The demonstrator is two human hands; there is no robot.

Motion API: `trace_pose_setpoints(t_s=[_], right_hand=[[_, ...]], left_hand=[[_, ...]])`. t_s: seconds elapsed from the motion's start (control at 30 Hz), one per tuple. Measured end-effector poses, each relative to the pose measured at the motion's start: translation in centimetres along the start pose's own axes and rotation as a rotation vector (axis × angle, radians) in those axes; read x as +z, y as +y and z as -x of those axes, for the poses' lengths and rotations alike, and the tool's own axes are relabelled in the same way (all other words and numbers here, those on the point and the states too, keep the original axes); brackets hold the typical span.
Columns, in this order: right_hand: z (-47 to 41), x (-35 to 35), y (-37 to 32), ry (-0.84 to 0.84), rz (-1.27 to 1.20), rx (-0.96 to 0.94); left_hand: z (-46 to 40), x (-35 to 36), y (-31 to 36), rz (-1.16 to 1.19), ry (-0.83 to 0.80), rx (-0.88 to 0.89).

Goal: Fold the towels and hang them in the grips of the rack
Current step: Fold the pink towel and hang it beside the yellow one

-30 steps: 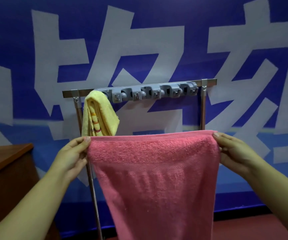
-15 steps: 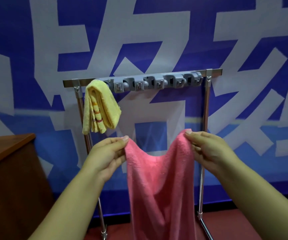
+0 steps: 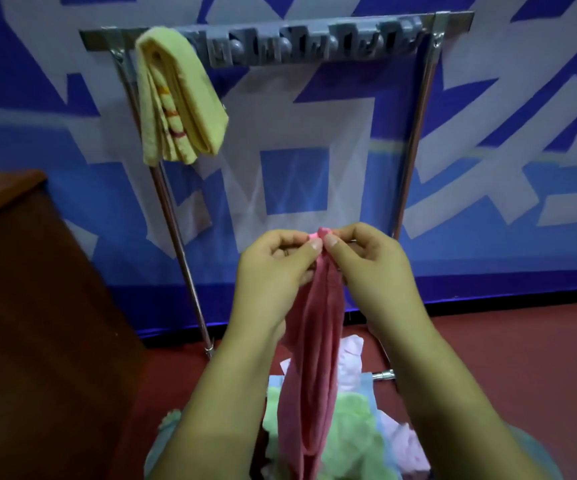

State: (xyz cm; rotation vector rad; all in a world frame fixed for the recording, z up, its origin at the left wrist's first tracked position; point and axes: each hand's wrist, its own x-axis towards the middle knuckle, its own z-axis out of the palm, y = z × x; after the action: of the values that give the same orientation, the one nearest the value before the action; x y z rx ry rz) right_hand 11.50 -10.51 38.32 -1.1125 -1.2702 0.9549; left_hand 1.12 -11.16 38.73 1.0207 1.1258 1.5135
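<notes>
A pink towel (image 3: 314, 358) hangs folded lengthwise in front of me. My left hand (image 3: 276, 268) and my right hand (image 3: 366, 265) meet at its top and pinch its two upper corners together. Behind them stands a metal rack (image 3: 415, 133) with a grey row of grips (image 3: 314, 43) along its top bar. A folded yellow towel (image 3: 176, 95) hangs from the leftmost grip. The other grips hold nothing.
A pile of towels, green (image 3: 345, 441), white (image 3: 349, 358) and pale pink (image 3: 404, 445), lies in a blue basket (image 3: 366, 382) on the red floor below my hands. A brown wooden cabinet (image 3: 37, 306) stands at the left. A blue and white wall is behind the rack.
My hands came together, bringing the pink towel's two top corners to meet and folding it in half lengthwise. The view tilted downward, revealing the towel pile.
</notes>
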Motion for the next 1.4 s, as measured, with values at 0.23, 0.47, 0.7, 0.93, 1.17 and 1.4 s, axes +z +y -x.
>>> trace_pose_setpoints(t_s=[0.23, 0.47, 0.7, 0.93, 1.17, 1.4], right_hand=[[2.4, -0.9, 1.7, 0.024, 0.041, 0.045], [3.1, -1.5, 2.7, 0.002, 0.01, 0.063], [3.4, -1.5, 3.2, -0.033, -0.018, 0.049], [3.4, -2.1, 3.4, -0.102, -0.062, 0.028], [3.4, -3.3, 3.9, -0.098, -0.185, 0.048], [3.6, -3.9, 3.1, -0.231, -0.32, 0.034]], left_hand=[[1.9, 0.2, -3.0, -0.044, 0.087, -0.022], [2.8, 0.3, -4.1, -0.083, 0.08, 0.005], [3.5, 0.4, -4.4, -0.099, 0.113, 0.063], [4.0, -0.3, -3.8, -0.065, -0.008, 0.069], [4.5, -1.5, -3.0, -0.061, -0.141, 0.029], [2.7, -4.6, -4.6, -0.578, -0.246, 0.227]])
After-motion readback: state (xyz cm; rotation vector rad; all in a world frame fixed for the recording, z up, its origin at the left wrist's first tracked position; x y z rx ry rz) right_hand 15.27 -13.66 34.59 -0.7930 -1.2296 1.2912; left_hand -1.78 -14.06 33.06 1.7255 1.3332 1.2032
